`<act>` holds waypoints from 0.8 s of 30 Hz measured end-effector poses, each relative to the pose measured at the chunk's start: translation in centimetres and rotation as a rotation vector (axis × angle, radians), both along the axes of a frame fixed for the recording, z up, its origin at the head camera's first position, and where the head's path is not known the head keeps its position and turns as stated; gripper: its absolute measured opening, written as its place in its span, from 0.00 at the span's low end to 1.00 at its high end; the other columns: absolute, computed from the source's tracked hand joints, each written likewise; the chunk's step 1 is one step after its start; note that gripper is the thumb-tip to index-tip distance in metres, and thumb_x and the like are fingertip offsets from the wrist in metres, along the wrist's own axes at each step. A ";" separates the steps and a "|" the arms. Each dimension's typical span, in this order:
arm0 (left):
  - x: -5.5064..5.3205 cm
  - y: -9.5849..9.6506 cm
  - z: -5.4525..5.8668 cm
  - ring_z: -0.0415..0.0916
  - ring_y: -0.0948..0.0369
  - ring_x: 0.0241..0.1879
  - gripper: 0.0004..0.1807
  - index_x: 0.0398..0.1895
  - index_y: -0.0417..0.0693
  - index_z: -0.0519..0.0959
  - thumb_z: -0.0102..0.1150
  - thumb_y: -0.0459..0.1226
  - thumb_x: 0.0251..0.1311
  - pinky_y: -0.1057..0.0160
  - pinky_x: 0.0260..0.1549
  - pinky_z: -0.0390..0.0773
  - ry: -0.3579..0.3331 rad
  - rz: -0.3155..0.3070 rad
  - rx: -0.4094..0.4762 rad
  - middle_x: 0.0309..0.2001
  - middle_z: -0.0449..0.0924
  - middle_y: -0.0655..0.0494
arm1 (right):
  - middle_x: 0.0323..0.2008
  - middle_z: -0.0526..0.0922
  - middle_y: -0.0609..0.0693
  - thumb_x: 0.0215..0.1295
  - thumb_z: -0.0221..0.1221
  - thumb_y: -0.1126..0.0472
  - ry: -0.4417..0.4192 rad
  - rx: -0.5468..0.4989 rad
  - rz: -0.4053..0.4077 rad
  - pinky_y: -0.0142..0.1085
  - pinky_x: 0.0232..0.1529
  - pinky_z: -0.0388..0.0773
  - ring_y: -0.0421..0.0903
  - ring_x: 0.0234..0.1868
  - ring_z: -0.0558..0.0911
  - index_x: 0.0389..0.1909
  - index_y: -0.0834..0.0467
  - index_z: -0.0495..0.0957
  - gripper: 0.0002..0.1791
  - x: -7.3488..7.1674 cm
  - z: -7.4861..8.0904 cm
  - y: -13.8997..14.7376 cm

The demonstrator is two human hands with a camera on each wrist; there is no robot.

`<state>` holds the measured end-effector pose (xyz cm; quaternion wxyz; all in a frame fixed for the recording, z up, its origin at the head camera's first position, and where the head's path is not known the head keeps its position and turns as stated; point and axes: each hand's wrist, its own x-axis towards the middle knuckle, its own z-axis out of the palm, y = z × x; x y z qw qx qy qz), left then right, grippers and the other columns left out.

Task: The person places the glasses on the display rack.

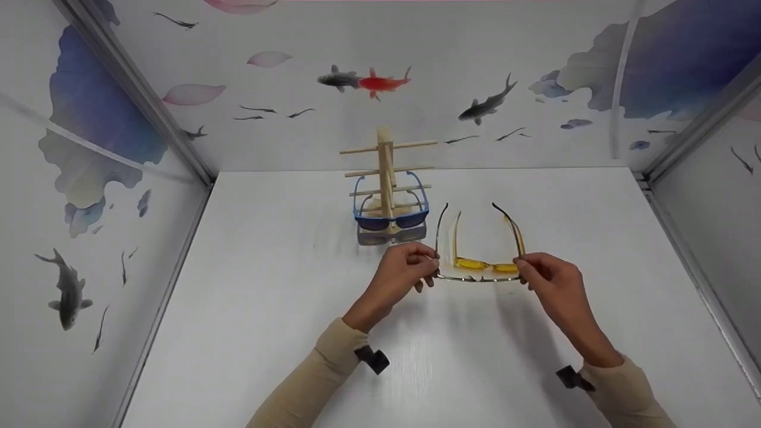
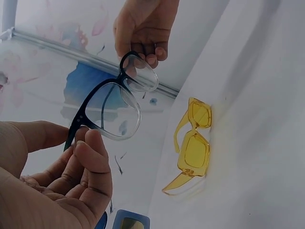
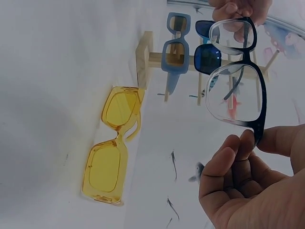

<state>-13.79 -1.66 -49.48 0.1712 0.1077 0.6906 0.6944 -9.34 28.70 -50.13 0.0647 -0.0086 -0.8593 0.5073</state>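
Note:
Both hands hold up a pair of black-and-clear eyeglasses point(image 1: 475, 279) point(image 3: 262, 90), its arms unfolded and pointing away from me. My left hand point(image 1: 404, 270) point(image 2: 71, 191) pinches the left corner of the frame between thumb and fingers. At the opposite corner, my right hand point(image 1: 556, 282) point(image 3: 243, 186) pinches the frame in the same way. Below and just beyond the eyeglasses, yellow sunglasses point(image 1: 471, 264) point(image 2: 195, 150) point(image 3: 106, 167) stand on the white table with their arms unfolded, touched by neither hand.
Left of the yellow sunglasses stands a wooden glasses rack point(image 1: 385, 163) with several crossbars. Blue sunglasses point(image 1: 392, 220) hang on it above a grey-blue pair with brown lenses point(image 3: 175, 52). Printed panels point(image 1: 416, 131) enclose the white table point(image 1: 267, 267) at the back and sides.

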 end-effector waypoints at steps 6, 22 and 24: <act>0.0 -0.6 0.4 0.84 0.60 0.31 0.09 0.53 0.38 0.84 0.64 0.33 0.76 0.67 0.29 0.80 0.015 0.012 -0.019 0.41 0.89 0.39 | 0.37 0.88 0.57 0.81 0.65 0.61 0.017 -0.008 0.030 0.29 0.36 0.81 0.45 0.36 0.83 0.50 0.62 0.90 0.10 -0.5 0.5 -0.5; 0.5 -2.7 1.5 0.84 0.59 0.33 0.10 0.54 0.37 0.84 0.63 0.34 0.77 0.66 0.30 0.81 0.007 0.039 -0.022 0.37 0.88 0.50 | 0.39 0.88 0.59 0.82 0.63 0.63 0.005 -0.029 0.084 0.30 0.37 0.82 0.47 0.37 0.84 0.53 0.63 0.89 0.10 -0.8 1.5 -2.1; 0.6 -2.9 1.6 0.84 0.59 0.33 0.11 0.54 0.37 0.84 0.63 0.34 0.77 0.66 0.30 0.81 0.012 0.042 -0.023 0.37 0.88 0.50 | 0.39 0.88 0.59 0.82 0.63 0.64 0.009 -0.030 0.089 0.30 0.37 0.83 0.48 0.37 0.84 0.55 0.63 0.88 0.10 -0.8 1.6 -2.4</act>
